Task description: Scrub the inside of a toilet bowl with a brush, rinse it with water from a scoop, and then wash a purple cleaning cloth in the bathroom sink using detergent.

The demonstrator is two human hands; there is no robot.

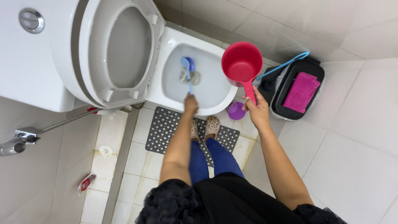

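Head view. At frame centre the left hand [191,103] is closed around the thin handle of a blue toilet brush [188,64], whose head sits low in the white toilet bowl [215,96], at or near the water. Right of centre, the right hand [257,108] grips the handle of a red water scoop [241,62], held upright above the bowl's right rim. The seat and lid [118,52] stand raised at upper left. A grey perforated mat [166,124] lies under the feet; a black bin [290,89] holding a pink cloth [301,92] stands at right, and a purple round object [236,111] lies on the floor just beside the bowl.

Risks, as judged: brisk scrubbing could splash water over the rim; a tilted scoop could spill onto the tiles, leaving them slippery.

Whether the scoop holds water cannot be seen. The brush bristles are partly blurred by water, and the torso hides the floor at bottom.
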